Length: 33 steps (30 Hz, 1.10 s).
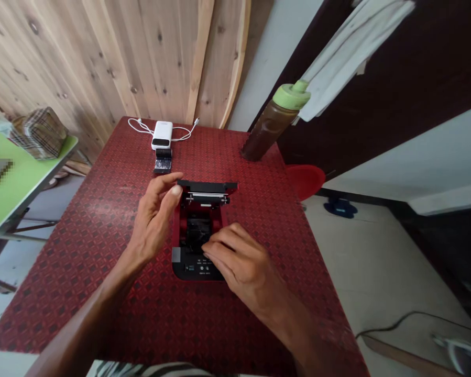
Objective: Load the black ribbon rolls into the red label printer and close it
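Note:
A small black and red printer (199, 266) lies on the red patterned table (133, 314) with its lid (208, 187) raised. Inside its compartment is a dark, glossy roll (198, 230). My left hand (156, 212) grips the raised lid at its left corner between thumb and fingers. The fingers of my right hand (239, 256) are pressed together at the front right of the compartment, touching the roll's edge; whether they pinch it is hidden. Buttons and small lights show on the printer's front panel, partly covered by that hand.
Behind the printer are a white power bank (162, 134) with a white cable (186, 135) and a strip of black film (163, 161). A brown bottle with a green cap (270, 123) stands at the back right. A checked bag (41, 132) rests on a green table (7, 204) at left.

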Each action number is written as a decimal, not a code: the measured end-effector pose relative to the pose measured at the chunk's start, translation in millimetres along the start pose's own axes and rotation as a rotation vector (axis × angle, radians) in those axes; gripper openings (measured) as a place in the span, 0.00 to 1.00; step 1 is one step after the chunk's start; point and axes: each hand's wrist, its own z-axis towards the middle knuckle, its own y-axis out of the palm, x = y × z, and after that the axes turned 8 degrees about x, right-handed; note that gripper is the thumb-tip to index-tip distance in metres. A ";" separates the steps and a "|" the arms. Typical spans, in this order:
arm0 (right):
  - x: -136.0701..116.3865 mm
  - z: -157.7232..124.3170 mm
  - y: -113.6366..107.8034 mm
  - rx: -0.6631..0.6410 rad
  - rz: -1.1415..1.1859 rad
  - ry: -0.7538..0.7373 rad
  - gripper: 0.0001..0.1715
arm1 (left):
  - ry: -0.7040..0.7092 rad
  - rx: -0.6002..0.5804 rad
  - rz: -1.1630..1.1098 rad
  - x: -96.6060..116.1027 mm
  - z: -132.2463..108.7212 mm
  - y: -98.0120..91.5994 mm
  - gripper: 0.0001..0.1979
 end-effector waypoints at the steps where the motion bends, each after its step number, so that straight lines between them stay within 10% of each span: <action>1: -2.5 -3.7 2.1 0.042 -0.050 -0.023 0.14 | 0.002 0.014 -0.009 1.1 1.6 2.0 0.20; 8: -16.2 -29.8 13.2 0.223 -0.290 -0.149 0.13 | -0.133 0.038 -0.025 -6.0 -37.3 -3.5 0.09; 15: -14.5 -39.8 19.7 0.249 -0.282 -0.067 0.11 | -0.473 -0.017 -0.225 -24.9 -72.2 -6.1 0.35; 33: -17.3 -42.5 14.1 0.219 -0.097 0.072 0.18 | -0.490 0.006 -0.210 -24.7 -77.0 -7.1 0.36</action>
